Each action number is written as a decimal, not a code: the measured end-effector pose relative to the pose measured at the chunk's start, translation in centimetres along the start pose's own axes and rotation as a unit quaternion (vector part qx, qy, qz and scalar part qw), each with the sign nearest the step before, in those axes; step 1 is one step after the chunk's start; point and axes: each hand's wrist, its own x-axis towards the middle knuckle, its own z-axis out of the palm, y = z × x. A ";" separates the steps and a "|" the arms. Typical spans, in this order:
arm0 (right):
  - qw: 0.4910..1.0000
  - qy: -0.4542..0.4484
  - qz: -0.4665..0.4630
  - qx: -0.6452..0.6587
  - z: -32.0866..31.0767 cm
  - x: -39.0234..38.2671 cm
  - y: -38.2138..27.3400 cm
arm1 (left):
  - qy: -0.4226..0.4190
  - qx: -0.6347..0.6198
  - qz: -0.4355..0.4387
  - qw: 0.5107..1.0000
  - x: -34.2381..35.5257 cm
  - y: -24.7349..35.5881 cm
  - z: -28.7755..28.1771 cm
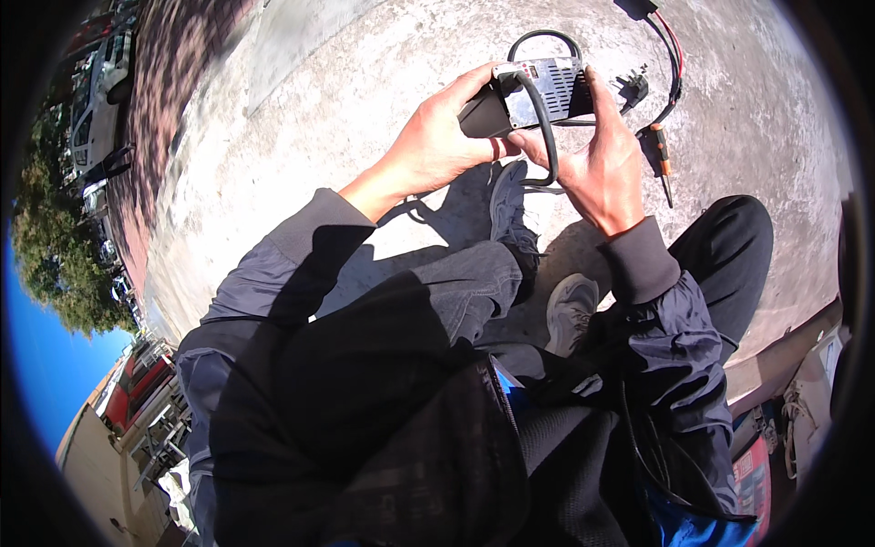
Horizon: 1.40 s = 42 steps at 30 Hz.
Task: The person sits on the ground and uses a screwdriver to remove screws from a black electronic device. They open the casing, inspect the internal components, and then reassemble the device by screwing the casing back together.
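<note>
My left hand (433, 137) and my right hand (606, 169) hold a small box-shaped power unit (554, 87) between them, above the concrete. Its metal end has vent slots, and one side is black. The left fingers and thumb grip the black side; the right hand closes on the opposite end, its thumb near the lower edge. A thick black cable (544, 118) comes out of the slotted end and curves down past my right thumb. Another loop of black cable (544, 35) arches behind the box. What the far fingers touch underneath is hidden.
On the concrete to the right lie a black mains plug (633, 89), a red-and-black lead (676, 64) with a black connector (636, 8), and an orange-and-black screwdriver (663, 167). My shoes (572, 310) are below the box. Parked vehicles (96, 109) stand far left; more shoes (802, 410) lie lower right.
</note>
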 end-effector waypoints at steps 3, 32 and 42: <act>1.000 -0.025 0.010 0.009 -0.4 0.4 -0.3 | 0.037 0.042 0.045 0.997 0.3 -0.2 0.8; 0.991 -0.101 -0.003 -0.083 -1.7 0.5 -0.6 | -0.003 0.150 0.130 0.980 0.3 -1.0 0.3; 0.995 -0.088 0.014 0.050 -1.1 0.1 1.2 | 0.040 0.181 0.111 0.976 -0.4 -0.1 0.5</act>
